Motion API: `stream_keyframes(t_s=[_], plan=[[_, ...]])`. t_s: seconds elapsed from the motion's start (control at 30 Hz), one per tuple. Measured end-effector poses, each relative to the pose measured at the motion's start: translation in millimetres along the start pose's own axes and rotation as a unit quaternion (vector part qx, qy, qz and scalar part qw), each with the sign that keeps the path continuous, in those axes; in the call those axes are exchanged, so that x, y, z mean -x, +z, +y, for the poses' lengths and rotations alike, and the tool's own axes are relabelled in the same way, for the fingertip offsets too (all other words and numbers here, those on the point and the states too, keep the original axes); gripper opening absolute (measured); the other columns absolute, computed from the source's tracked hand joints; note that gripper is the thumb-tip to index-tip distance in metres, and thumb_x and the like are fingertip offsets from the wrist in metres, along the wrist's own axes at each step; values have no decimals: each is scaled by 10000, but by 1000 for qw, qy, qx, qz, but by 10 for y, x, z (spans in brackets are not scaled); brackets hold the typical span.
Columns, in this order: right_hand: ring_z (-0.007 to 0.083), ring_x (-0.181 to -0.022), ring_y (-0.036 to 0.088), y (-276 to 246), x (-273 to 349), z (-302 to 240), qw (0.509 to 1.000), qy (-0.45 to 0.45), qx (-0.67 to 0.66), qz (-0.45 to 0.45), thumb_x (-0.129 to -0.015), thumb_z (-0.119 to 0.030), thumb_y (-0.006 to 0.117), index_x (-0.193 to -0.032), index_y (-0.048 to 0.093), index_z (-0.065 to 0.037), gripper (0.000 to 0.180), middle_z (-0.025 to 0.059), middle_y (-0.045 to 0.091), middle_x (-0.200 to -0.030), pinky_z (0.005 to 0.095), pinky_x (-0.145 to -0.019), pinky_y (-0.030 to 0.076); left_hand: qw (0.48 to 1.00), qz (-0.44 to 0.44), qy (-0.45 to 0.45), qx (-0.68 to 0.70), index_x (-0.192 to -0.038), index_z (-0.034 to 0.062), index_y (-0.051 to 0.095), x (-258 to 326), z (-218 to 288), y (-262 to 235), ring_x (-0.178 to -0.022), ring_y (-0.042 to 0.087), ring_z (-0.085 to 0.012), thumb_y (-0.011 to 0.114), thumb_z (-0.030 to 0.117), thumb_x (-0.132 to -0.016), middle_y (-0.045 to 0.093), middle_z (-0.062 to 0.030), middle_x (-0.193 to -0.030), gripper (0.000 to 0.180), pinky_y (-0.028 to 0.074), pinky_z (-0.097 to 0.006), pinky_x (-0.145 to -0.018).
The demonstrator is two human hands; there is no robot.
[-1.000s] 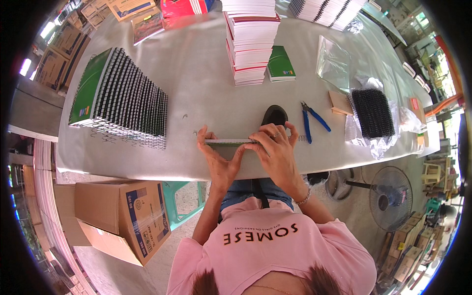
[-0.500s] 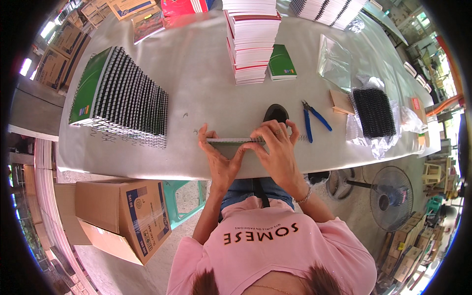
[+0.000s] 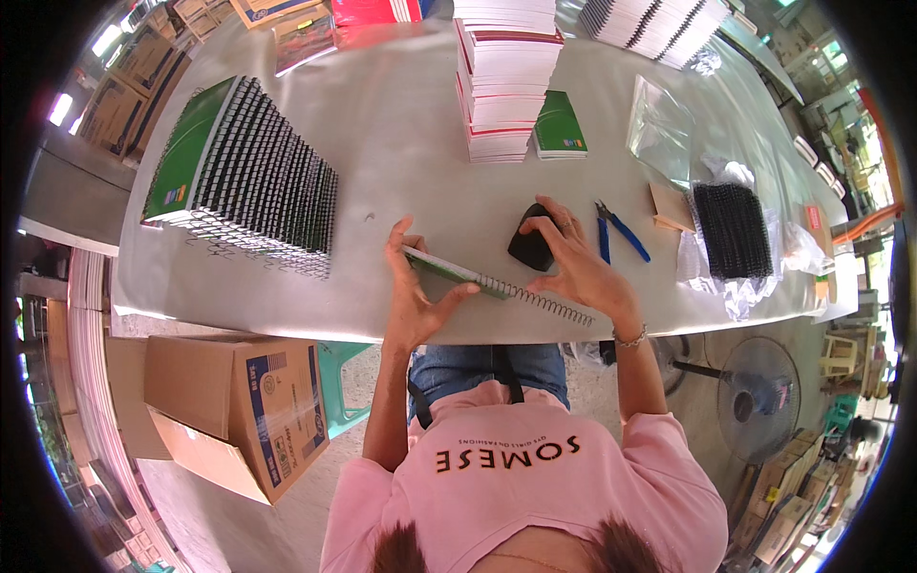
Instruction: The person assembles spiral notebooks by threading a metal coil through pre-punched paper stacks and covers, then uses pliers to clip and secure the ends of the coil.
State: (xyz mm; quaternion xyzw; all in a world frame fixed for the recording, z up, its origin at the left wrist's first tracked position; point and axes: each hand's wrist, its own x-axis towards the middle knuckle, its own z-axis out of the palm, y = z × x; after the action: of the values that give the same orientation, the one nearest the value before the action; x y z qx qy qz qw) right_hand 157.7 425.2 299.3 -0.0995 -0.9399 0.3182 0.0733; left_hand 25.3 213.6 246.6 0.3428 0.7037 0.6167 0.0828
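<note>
My left hand grips a thin green notebook between its fingers and thumb, the spine edge turned up and slanting down to the right. A dark wire spiral coil runs along part of that edge, and its loose length sticks out past the notebook toward the lower right. My right hand is closed over the side of a black rounded block on the table, its thumb near the coil. What kind of thing the block is, I cannot make out. Blue-handled cutting pliers lie just right of this hand.
A tall stack of coil-bound green notebooks stands at left. Farther back are a white book stack and a green notebook. Black coils lie on plastic at right. An open cardboard box and a fan flank me below the table.
My right hand has left the notebook's edge and moved right onto the black block. The notebook now tilts down to the right, with the loose coil end swung nearer me.
</note>
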Motion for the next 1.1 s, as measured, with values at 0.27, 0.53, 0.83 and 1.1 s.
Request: stream_keyframes(t_s=[0.27, 0.53, 0.83, 1.1], plan=[[227, -1266, 476, -32, 93, -103, 781, 16, -616, -101, -869, -237, 737, -1170, 576, -6, 412, 131, 520, -1350, 334, -1073, 365, 1000, -6, -13, -19, -1457, 85, 203, 16, 3, 3, -943, 418, -204, 934, 143, -569, 372, -57, -1005, 1152, 382, -340, -916], [218, -1227, 517, -41, 62, -276, 909, 24, -409, -74, -868, -260, 730, -1101, 684, 12, 360, 126, 580, -1295, 328, -1031, 387, 999, -18, -33, 2, -1432, 78, 223, 12, 16, 7, -931, 415, -210, 935, 139, -577, 360, -67, -999, 1114, 388, -327, -900], [256, -1246, 509, -6, 66, -386, 956, 35, -282, -71, -810, -257, 776, -1136, 704, -25, 406, 142, 590, -1286, 364, -1051, 370, 999, -30, -21, 39, -1417, 108, 252, -44, -46, -41, -936, 406, -196, 920, 105, -568, 350, -48, -986, 1080, 367, -308, -905], [274, -1248, 503, -44, 59, -443, 966, 6, -250, -61, -787, -247, 778, -1086, 723, -29, 374, 168, 594, -1260, 387, -1057, 371, 997, -47, -25, 48, -1414, 98, 259, 1, -17, -58, -942, 407, -193, 894, 78, -593, 354, -46, -987, 1037, 362, -304, -897]])
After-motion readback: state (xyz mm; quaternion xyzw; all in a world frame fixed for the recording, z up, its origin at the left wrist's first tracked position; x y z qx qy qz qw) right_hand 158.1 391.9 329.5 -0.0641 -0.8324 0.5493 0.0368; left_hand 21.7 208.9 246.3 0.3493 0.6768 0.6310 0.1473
